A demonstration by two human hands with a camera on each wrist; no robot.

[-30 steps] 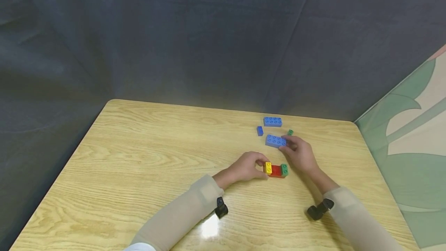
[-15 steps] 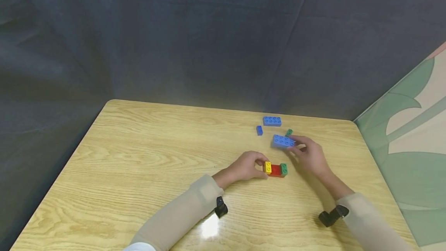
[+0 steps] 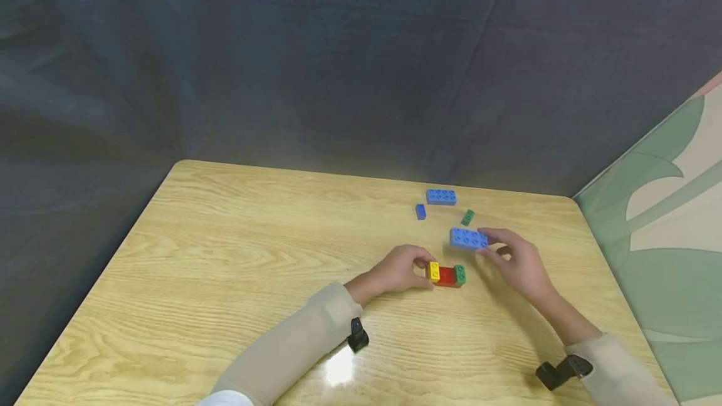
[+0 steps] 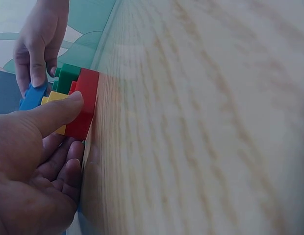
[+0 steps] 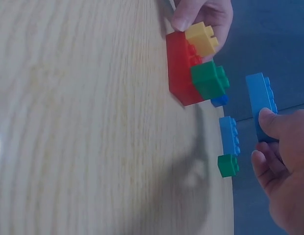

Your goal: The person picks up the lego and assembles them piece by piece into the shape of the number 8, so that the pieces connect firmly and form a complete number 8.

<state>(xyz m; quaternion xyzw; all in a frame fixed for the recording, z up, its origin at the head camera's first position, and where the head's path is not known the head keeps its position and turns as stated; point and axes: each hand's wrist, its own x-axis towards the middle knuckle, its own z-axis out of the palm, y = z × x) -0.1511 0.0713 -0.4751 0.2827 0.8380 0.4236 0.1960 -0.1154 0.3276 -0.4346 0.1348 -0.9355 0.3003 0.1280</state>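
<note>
My left hand (image 3: 399,269) grips the left end of a red toy brick (image 3: 447,276) lying on the table, thumb on its near side. On that brick's left end sits a yellow brick (image 3: 434,272), and a green brick (image 3: 460,274) tops its right end, leaving red studs bare between them. Raised over the table, my right hand (image 3: 519,265) pinches the right end of a long blue brick (image 3: 468,239), studs up, between thumb and fingers. In the right wrist view this blue brick (image 5: 260,100) is well apart from the red one (image 5: 181,68).
Behind the hands lie another long blue brick (image 3: 441,197), a small blue brick (image 3: 420,212) and a small green brick (image 3: 467,217). The wooden table (image 3: 254,224) ends at a dark curtain (image 3: 316,80); a patterned panel (image 3: 677,255) stands at the right.
My right hand has carried the long blue brick to the right and a little nearer, uncovering the small green brick. My left hand and the red brick have stayed put.
</note>
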